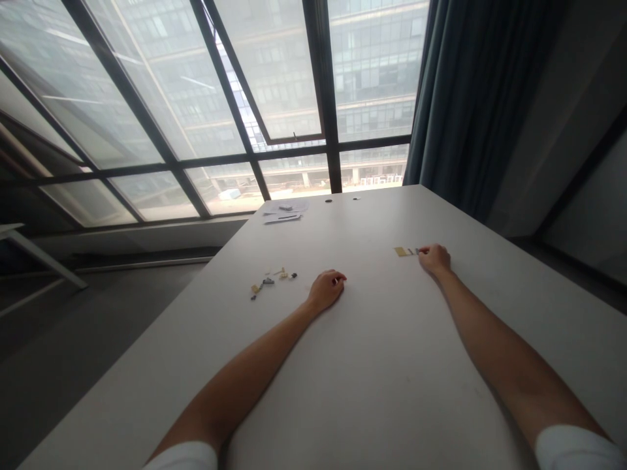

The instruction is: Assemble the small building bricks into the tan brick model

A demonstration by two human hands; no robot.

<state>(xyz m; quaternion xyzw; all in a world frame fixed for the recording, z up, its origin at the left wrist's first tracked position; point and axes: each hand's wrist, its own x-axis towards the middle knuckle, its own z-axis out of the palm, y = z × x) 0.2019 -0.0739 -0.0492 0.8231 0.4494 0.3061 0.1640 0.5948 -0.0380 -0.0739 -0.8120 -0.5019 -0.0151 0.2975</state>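
Observation:
My left hand [327, 291] rests on the white table [372, 365] near its middle, fingers loosely curled inward; nothing shows in them. Farther to the right, my right hand [435, 258] pinches a small grey piece [417, 251] at table level. Just left of those fingertips lie a tiny dark piece [410, 252] and a flat yellowish square piece [400, 251], roughly in a row. Left of my left hand is a loose scatter of small parts: a grey piece [268, 281], a yellowish block [255, 288], a cream branched piece [279, 271] and several dark bits.
Papers [284, 213] with a small object on top lie at the far left of the table. Two small dark spots or items sit by the far edge. Beyond are large framed windows [289, 78] and a dark blue curtain [470, 104]. Another table's leg [46, 258] stands at left.

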